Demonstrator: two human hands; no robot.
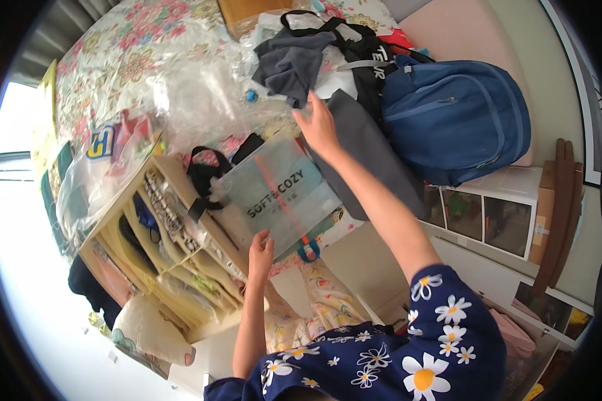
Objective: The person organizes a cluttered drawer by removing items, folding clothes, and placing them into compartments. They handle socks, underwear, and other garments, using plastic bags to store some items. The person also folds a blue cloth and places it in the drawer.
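A frosted plastic zip bag with printed lettering and an orange strip lies flat on the bed before me. My left hand is at its lower left edge, fingers slightly apart, and I cannot tell whether it touches the bag. Reaching farther out, my right hand has its fingers spread, just below a crumpled dark grey cloth; nothing shows in it. A flat dark grey fabric piece lies beside the bag, partly under my right forearm. A blue strap loop sticks out near the bag's lower edge.
A blue backpack and a black bag lie on the right. Clear plastic wrapping covers part of the floral bedspread. A compartmented organizer with folded items stands at left, near a white plastic bag. A white storage unit is at right.
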